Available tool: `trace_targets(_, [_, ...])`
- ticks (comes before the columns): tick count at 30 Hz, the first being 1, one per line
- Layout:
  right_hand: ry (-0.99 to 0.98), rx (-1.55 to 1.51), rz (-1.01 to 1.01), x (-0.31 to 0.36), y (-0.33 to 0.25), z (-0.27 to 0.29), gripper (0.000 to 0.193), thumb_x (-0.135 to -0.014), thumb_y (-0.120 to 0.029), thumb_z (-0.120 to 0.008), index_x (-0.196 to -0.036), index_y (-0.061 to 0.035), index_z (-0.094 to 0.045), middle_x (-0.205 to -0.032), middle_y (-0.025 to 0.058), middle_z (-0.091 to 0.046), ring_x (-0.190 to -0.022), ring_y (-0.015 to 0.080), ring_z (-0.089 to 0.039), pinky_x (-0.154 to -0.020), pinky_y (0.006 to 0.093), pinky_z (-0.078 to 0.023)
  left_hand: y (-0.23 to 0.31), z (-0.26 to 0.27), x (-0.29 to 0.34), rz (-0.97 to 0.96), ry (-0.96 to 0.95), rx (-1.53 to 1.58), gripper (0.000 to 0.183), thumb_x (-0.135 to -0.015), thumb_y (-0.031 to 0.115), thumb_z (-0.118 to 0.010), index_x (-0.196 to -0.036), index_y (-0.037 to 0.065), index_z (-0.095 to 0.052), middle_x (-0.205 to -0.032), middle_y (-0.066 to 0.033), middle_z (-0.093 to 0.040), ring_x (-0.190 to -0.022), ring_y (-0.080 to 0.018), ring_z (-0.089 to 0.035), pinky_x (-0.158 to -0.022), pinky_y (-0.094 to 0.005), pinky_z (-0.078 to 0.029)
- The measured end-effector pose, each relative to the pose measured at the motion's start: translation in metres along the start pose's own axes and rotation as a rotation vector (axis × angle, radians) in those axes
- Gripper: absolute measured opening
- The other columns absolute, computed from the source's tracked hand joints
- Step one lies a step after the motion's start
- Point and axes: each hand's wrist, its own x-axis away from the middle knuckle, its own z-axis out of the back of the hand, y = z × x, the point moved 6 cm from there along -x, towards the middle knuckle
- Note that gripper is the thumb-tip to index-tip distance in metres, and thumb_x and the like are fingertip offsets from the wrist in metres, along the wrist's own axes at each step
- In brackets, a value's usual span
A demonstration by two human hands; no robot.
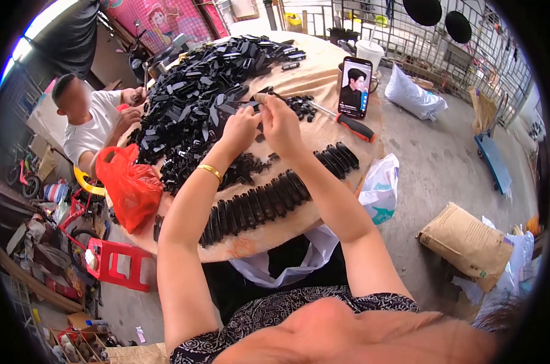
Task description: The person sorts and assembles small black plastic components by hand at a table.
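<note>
Over the middle of a cloth-covered table, my left hand and my right hand meet, fingers bent and pinched together. Between them is a small black plastic piece, mostly hidden by the fingers. Just beyond and to the left rises a large heap of black plastic parts. A small pile of black bits lies right of my fingers. Nearer to me, under my forearms, long black parts stand side by side in a curved row. More of them continue at the right.
A screwdriver lies near a propped phone, with a lidded cup behind. A red plastic bag hangs at the left edge. A co-worker sits at far left. A red stool and sacks stand on the floor.
</note>
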Motion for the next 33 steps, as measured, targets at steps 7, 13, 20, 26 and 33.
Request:
trace_targets(7, [-0.066,-0.076,-0.142,0.004,0.007,-0.006,0.014,-0.079,-0.006,-0.056,-0.091,0.0021,-0.058,-0.076,0.017,-0.06,-0.066,0.0259,-0.06,-0.06,0.0292,-0.046,0.003,-0.004,0.005,-0.041,-0.009,-0.189,0.014,-0.077,0.01,-0.048,-0.084,0.001,-0.056,-0.084,-0.0127,-0.058,-0.08,-0.0287,-0.057,-0.067,-0.0371,-0.048])
trace_targets(13, [-0.069,-0.054,-0.153,0.005,0.014,-0.007,0.013,-0.08,-0.004,-0.055,-0.09,0.0028,-0.058,-0.079,0.0173,-0.06,-0.071,0.0251,-0.06,-0.064,0.0283,-0.047,-0.029,0.031,0.028,0.619,0.199,0.896,0.016,-0.087,0.012,-0.047,-0.088,-0.005,-0.049,-0.078,-0.014,-0.06,-0.059,-0.0217,-0.061,-0.055,-0.0293,-0.051])
trace_targets(20, [-0.242,-0.163,-0.081,0.019,-0.022,-0.02,0.012,-0.078,-0.003,-0.057,-0.089,0.0001,-0.06,-0.079,0.0142,-0.059,-0.071,0.0254,-0.059,-0.063,0.0293,-0.046,0.001,0.045,0.082,0.8,0.197,1.715,0.022,-0.092,0.016,-0.04,-0.101,-0.001,-0.048,-0.087,-0.0104,-0.059,-0.07,-0.0207,-0.062,-0.063,-0.032,-0.055])
trace_targets(26, [-0.358,-0.328,-0.07,0.024,-0.041,-0.031,0.011,-0.079,-0.002,-0.057,-0.09,-0.0002,-0.06,-0.077,0.0105,-0.058,-0.068,0.0211,-0.058,-0.061,0.0277,-0.046,0.001,0.048,0.107,0.796,0.237,1.86,0.025,-0.093,0.022,-0.039,-0.099,0.001,-0.051,-0.08,-0.0094,-0.058,-0.06,-0.0173,-0.057,-0.054,-0.0286,-0.051])
trace_targets(33, [-0.215,-0.307,-0.17,0.017,-0.025,-0.019,0.008,-0.077,-0.002,-0.058,-0.085,0.0003,-0.059,-0.078,0.0135,-0.059,-0.071,0.0266,-0.06,-0.061,0.0296,-0.047,0.018,0.042,0.11,0.725,0.085,2.178,0.029,-0.093,0.024,-0.037,-0.108,0.004,-0.051,-0.076,-0.0094,-0.056,-0.051,-0.0127,-0.046,-0.045,-0.0227,-0.034])
